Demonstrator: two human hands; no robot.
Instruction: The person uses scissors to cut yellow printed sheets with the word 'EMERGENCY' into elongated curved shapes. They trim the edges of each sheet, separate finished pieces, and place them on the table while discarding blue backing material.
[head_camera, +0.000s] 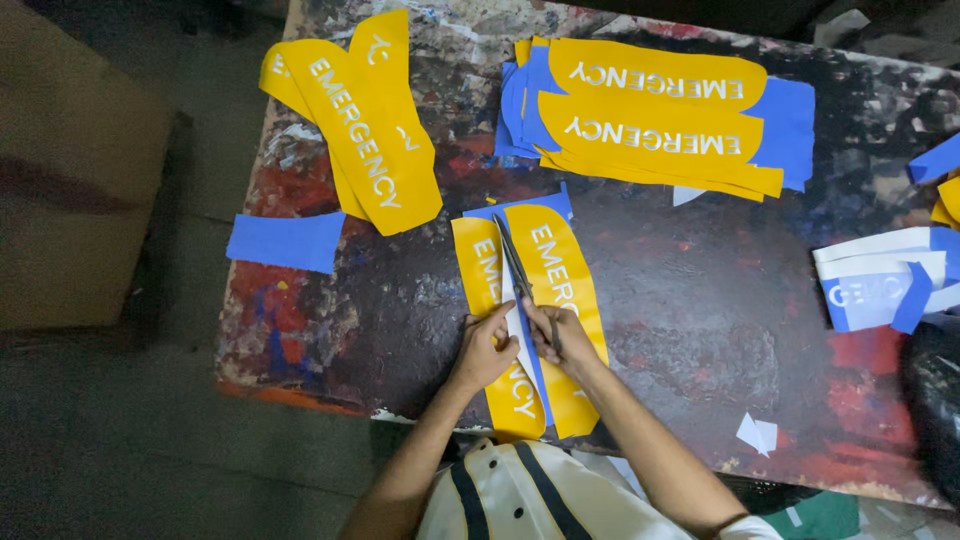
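A blue sheet (530, 208) printed with two yellow arch-shaped labels lies on the paint-stained table (700, 300) in front of me. My right hand (562, 335) grips a pair of scissors (513, 262), blades pointing away along the strip between the two labels. My left hand (487, 348) presses down on the left yellow label (478, 270) beside the cut. The right yellow label (565, 275) lies under my right hand.
A pile of cut yellow labels (370, 130) sits at the far left, a blue offcut (285, 242) below it. Uncut yellow-on-blue sheets (660, 120) are stacked at the back. Blue and white scraps (885, 285) lie at the right edge, a white scrap (757, 433) near the front.
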